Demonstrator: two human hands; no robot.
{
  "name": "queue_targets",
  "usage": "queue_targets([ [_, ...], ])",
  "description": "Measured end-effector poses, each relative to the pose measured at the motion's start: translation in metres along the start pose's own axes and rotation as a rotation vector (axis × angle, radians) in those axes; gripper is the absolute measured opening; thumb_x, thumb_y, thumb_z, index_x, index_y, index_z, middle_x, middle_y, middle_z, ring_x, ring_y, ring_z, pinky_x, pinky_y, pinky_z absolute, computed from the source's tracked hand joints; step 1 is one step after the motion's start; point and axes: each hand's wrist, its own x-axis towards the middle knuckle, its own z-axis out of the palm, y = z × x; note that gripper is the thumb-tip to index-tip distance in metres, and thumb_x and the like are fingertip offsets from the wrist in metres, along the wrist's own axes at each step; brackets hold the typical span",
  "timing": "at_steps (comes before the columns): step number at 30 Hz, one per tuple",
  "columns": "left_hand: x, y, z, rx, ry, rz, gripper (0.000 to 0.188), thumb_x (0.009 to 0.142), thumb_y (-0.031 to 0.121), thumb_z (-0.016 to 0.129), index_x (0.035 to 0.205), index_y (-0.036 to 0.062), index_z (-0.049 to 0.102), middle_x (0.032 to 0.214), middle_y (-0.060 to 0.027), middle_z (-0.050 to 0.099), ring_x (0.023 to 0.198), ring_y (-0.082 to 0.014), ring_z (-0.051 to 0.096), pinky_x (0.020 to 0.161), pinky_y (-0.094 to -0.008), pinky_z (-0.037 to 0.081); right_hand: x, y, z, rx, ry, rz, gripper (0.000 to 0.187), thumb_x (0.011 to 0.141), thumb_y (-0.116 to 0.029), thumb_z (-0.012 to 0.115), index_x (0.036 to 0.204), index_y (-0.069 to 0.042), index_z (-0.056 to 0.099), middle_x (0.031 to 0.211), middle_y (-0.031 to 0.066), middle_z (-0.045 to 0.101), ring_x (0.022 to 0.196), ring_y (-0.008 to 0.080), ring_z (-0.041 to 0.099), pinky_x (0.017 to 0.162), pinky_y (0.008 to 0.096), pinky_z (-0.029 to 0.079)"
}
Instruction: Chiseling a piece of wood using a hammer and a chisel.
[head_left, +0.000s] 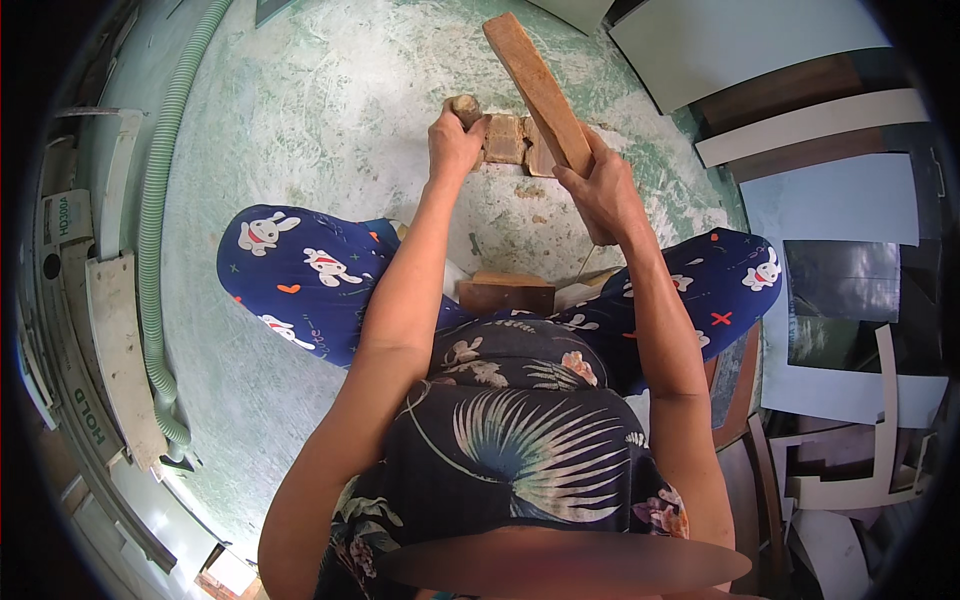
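My left hand (455, 145) is closed around a short wooden piece with a rounded, pale end (465, 104); most of its length is hidden by the fingers. Beside those fingers, a worn wooden block (504, 140) lies on the floor, with rough, dark edges. My right hand (605, 190) grips the lower end of a long, flat wooden batten (535, 85), which slants up and away to the left. The batten passes in front of the worn wood on the floor; whether they touch I cannot tell.
Another brown wooden block (507, 294) lies between my bent legs. A green ribbed hose (155, 220) runs along the left, beside boards (125, 360). Flat panels and strips (830, 200) lie along the right. The floor (330, 130) is worn green and white.
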Motion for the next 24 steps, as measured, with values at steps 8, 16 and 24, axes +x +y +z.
queue_targets([
  [8, 0.001, 0.007, -0.005, 0.012, -0.021, 0.002, 0.037, 0.078, 0.021, 0.073, 0.104, -0.0005, 0.057, 0.087, -0.0207, 0.068, 0.086, -0.0369, 0.067, 0.074, -0.0424, 0.052, -0.001, -0.002, -0.002, 0.023, 0.011, -0.007, 0.069, 0.076, -0.022, 0.069, 0.137, 0.0, 0.045, 0.095, 0.0305, 0.066, 0.091, 0.0375, 0.068, 0.084, 0.0399, 0.051],
  [16, 0.001, 0.01, -0.005, -0.013, -0.019, 0.013, 0.035, 0.079, 0.02, 0.073, 0.103, -0.0002, 0.058, 0.087, -0.0198, 0.069, 0.085, -0.036, 0.067, 0.074, -0.0403, 0.052, -0.001, -0.005, -0.004, 0.021, 0.005, -0.001, 0.069, 0.075, -0.021, 0.07, 0.137, 0.0, 0.046, 0.095, 0.0301, 0.066, 0.09, 0.0362, 0.068, 0.083, 0.039, 0.052],
  [24, -0.001, 0.003, 0.001, -0.027, -0.037, 0.026, 0.036, 0.079, 0.02, 0.073, 0.106, 0.0002, 0.058, 0.089, -0.0189, 0.069, 0.087, -0.0351, 0.067, 0.074, -0.0403, 0.051, 0.0, 0.001, -0.001, 0.024, 0.022, -0.032, 0.07, 0.076, -0.023, 0.07, 0.137, 0.0, 0.045, 0.09, 0.028, 0.067, 0.086, 0.0348, 0.069, 0.079, 0.0387, 0.053],
])
